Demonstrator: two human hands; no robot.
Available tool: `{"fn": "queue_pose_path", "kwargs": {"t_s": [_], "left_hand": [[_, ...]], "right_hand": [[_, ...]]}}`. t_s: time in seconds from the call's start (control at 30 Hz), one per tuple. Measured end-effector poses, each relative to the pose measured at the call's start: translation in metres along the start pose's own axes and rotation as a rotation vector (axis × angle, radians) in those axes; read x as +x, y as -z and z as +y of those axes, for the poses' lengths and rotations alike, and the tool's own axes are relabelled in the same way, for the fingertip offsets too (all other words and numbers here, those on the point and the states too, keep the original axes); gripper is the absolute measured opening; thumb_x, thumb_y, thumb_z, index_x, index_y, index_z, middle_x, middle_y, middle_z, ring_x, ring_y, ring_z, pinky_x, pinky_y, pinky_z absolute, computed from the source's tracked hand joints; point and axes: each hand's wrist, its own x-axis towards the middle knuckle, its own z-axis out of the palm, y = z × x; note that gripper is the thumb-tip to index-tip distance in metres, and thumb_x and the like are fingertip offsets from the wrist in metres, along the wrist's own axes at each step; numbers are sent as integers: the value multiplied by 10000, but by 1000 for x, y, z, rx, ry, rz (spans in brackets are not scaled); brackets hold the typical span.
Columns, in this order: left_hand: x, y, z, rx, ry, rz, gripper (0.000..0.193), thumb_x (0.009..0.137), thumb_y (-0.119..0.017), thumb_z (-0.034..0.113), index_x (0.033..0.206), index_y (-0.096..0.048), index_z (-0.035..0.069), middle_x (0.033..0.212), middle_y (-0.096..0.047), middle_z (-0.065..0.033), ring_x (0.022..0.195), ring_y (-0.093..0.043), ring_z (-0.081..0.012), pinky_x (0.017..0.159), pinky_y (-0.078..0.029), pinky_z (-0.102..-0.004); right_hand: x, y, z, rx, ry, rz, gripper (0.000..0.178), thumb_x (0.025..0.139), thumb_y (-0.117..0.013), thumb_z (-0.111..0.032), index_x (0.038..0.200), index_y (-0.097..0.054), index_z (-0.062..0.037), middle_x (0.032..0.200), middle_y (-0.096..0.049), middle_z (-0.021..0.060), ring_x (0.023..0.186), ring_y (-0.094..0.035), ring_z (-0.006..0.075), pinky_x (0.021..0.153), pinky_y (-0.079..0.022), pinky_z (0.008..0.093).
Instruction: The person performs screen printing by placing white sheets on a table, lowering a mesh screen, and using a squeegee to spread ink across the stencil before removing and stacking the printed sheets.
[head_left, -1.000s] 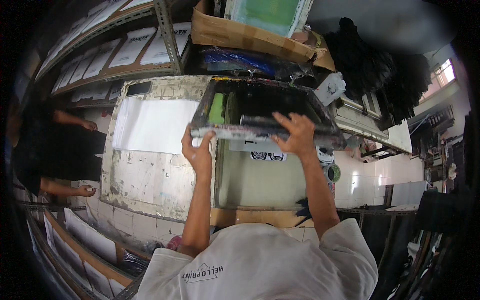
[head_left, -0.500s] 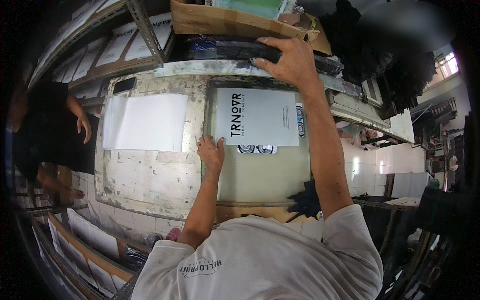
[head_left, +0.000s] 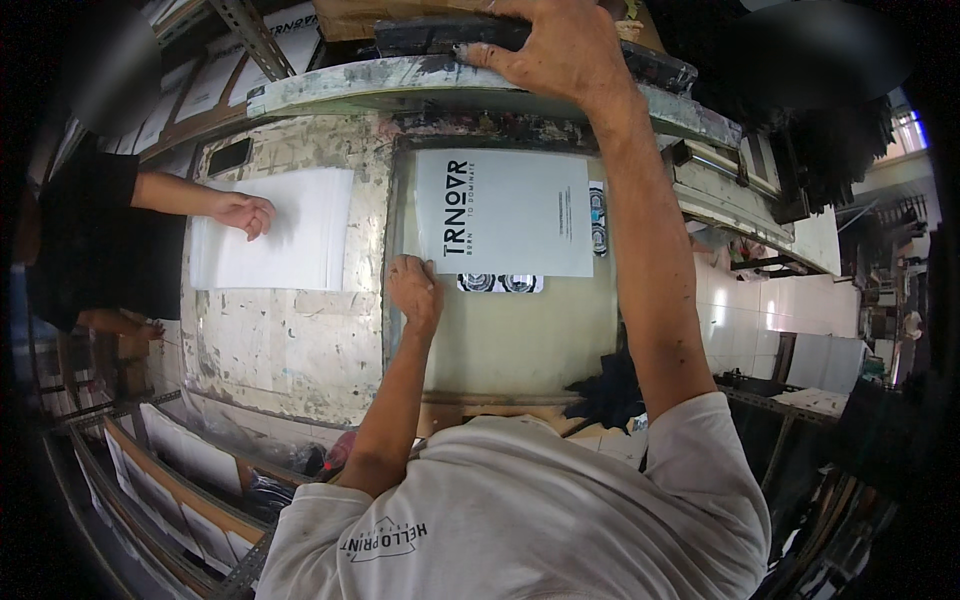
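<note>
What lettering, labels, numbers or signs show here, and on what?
I won't copy wording, only place it:
Sheet: large black lettering, a smaller line beside it; fine print near its right edge, too small to read.
Shirt: dark lettering with an outline, upside down in view.
Shelf sheet: black lettering, partly visible.
Stickers: round designs; any wording too small.

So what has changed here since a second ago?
The frame swung up and away, uncovering the printed sheet. The left hand let go and is now by the sheet's near-left corner; the right hand holds the frame's edge. A co-worker's hand reached over the white paper. The white paper stayed put.
</note>
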Motion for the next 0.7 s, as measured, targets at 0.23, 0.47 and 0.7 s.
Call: {"fn": "queue_pose_path", "kwargs": {"t_s": [0.23, 0.47, 0.7], "left_hand": [[27, 30, 25, -247, 14, 90, 77, 891, -634, 16, 904, -564, -14, 925, -593, -171, 869, -559, -396, 765, -433, -506], [57, 88, -42, -299, -59, 209, 92, 868, -651, 2, 883, -560, 3, 909, -580, -167, 849, -553, -374, 760, -432, -471], [43, 152, -177, -276, 132, 414, 91, 893, -640, 28, 882, -559, -11, 878, -558, -146, 833, -544, -334, 787, -452, -423]], "right_hand": [[2, 6, -10, -4, -50, -50, 500, 710, -818, -441, 1054, -775, -81, 981, -736, 219, 924, -702, 369, 857, -546, 424], [10, -17, 28, -223, 33, 8, 548, 740, -814, -525, 1144, -770, -157, 1124, -734, 131, 1023, -701, 291, 922, -531, 388], [13, -20, 38, -120, 35, 10, 552, 754, -803, -534, 1166, -761, -169, 1098, -732, 180, 1004, -708, 322, 923, -534, 430]]}}
